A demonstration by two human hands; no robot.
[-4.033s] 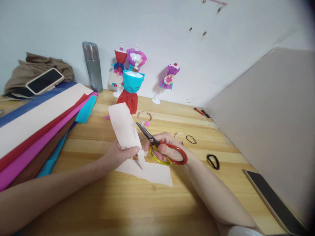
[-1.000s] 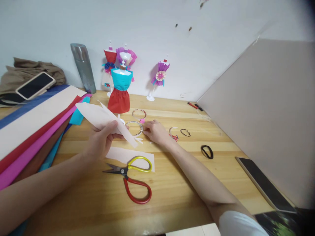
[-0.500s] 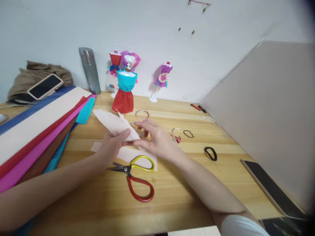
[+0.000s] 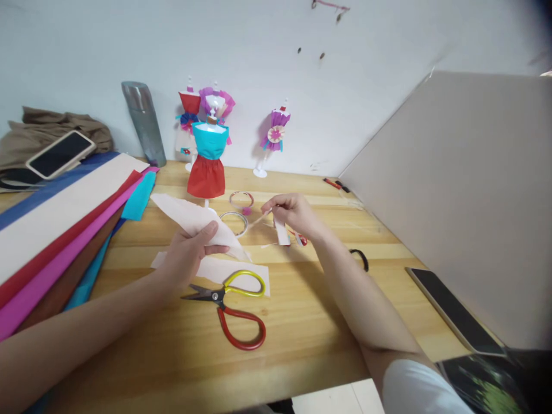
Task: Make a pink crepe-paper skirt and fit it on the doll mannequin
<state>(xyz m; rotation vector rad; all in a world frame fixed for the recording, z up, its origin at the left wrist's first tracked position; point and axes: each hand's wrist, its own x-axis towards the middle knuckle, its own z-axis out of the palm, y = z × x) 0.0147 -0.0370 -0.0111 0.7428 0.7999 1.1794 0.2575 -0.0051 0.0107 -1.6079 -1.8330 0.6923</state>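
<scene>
My left hand (image 4: 187,256) is closed on a folded pale piece of paper (image 4: 190,215), thumb on top. My right hand (image 4: 293,215) is raised to the right of it, thumb and fingers pinching a thin pale strip (image 4: 260,219) that slants down to the left. Just below those fingers a wider white strip (image 4: 282,231) hangs or stands; whether it is held I cannot tell. Under my left hand lies a flat pale paper strip (image 4: 233,274). Scissors (image 4: 219,297) with one yellow and one red handle rest spread in front of it. A white tape ring (image 4: 234,223) lies between the hands.
Small dress forms stand at the back, the nearest in a turquoise and red dress (image 4: 207,158). Coloured sheets (image 4: 64,230) fan out at left, by a bottle (image 4: 144,123) and a phone (image 4: 60,154). A dark-screened device (image 4: 452,310) lies right, beside a partition (image 4: 452,190).
My right hand has left the folded paper and moved right and up, with a thin strip now pinched in it. My left hand keeps its hold. The whole view has shifted slightly.
</scene>
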